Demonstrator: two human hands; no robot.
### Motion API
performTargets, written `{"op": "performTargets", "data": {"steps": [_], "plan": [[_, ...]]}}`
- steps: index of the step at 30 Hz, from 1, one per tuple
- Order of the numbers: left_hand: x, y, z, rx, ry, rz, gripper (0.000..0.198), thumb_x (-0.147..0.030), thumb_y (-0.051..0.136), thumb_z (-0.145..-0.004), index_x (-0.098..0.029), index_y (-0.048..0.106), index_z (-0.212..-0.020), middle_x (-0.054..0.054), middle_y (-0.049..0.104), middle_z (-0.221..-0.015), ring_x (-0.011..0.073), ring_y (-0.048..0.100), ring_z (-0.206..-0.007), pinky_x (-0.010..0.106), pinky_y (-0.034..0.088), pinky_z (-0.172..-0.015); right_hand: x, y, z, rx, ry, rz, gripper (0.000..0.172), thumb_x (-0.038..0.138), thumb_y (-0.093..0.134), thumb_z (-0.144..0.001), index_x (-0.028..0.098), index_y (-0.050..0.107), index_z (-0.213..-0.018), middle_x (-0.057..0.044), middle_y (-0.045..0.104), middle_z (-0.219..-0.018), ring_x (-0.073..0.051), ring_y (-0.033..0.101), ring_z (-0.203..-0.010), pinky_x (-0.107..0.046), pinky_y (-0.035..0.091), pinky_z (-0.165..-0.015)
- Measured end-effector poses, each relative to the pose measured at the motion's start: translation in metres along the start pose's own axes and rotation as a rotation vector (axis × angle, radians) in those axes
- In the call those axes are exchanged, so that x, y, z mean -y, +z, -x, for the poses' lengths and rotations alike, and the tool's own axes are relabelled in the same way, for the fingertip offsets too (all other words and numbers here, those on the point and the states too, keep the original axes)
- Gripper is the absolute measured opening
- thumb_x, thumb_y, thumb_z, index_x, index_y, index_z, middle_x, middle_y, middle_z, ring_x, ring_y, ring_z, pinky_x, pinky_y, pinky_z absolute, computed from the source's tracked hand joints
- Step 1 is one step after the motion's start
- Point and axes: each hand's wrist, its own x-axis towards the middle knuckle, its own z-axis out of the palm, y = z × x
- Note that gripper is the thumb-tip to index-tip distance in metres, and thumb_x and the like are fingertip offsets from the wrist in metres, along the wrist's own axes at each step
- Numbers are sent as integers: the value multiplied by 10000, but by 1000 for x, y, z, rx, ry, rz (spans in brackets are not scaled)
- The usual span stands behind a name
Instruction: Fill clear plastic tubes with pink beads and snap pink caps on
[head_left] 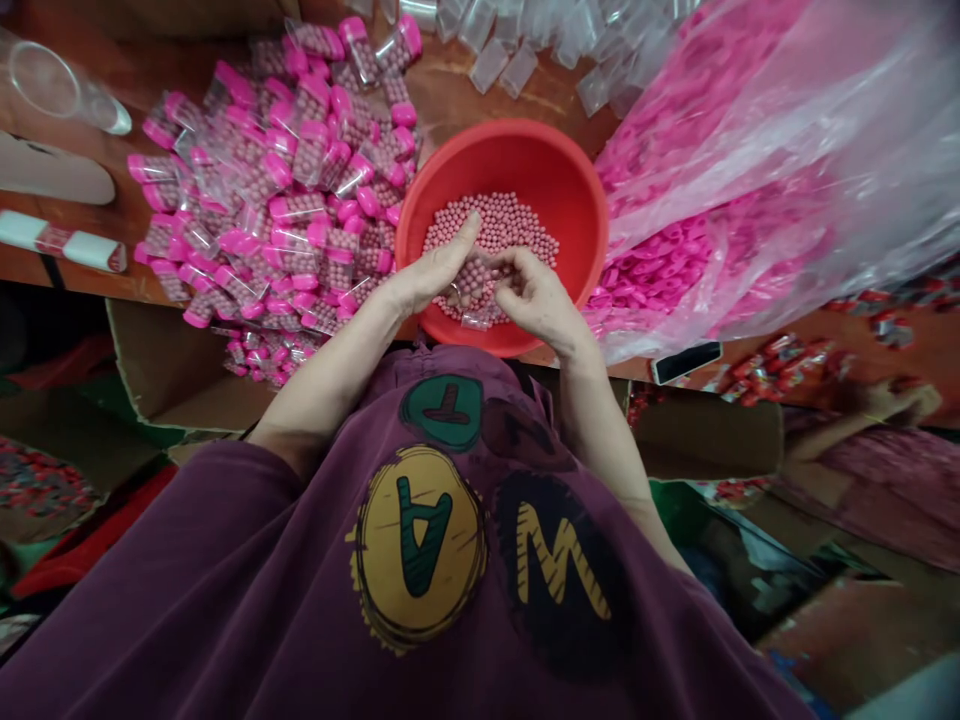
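Observation:
My hands hover close together over a red plastic basin [502, 135] that holds many small pink beads [510, 235]. My left hand [427, 270] has its fingers straight and seems to hold a small clear plastic tube [471, 292] with beads inside. My right hand [532, 295] curls its fingers in beside that tube, and they partly hide it. To the left of the basin lies a heap of clear tubes with pink caps [277, 190], filled with pink beads.
A clear bag of pink pieces [720, 200] lies right of the basin, and loose empty clear tubes [510, 50] lie behind it on a wooden table [450, 90]. Cardboard box flaps [180, 370] sit below the table edge. Another person's hand [900, 400] is at far right.

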Motion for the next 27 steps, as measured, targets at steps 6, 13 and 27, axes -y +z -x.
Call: {"op": "performTargets", "data": {"steps": [6, 13, 27], "plan": [[6, -8, -5, -210, -51, -34, 811, -909, 449, -1025, -144, 708, -947, 23, 569, -687, 144, 681, -626, 266, 514, -649, -36, -10, -3, -90, 167, 146, 91, 297, 662, -986, 255, 651, -1066, -36, 694, -1032, -205, 651, -924, -434, 603, -956], [2, -22, 7, -409, -30, 68, 462, -591, 626, -1118, -162, 666, -952, 30, 651, -761, 161, 715, -788, 272, 542, -754, -88, 6, 20, -197, 273, 377, 141, 248, 610, -985, 246, 703, -1090, -117, 768, -1149, -292, 690, -1093, -551, 601, -1109], [13, -8, 17, -472, 146, 88, 312, -399, 595, -971, -233, 666, -716, -3, 629, -616, 137, 545, -590, 281, 439, -573, -142, -60, 46, -809, 325, 424, 372, 334, 393, -1133, 206, 707, -1287, -144, 715, -1260, -264, 687, -1251, -512, 518, -1209]]}}
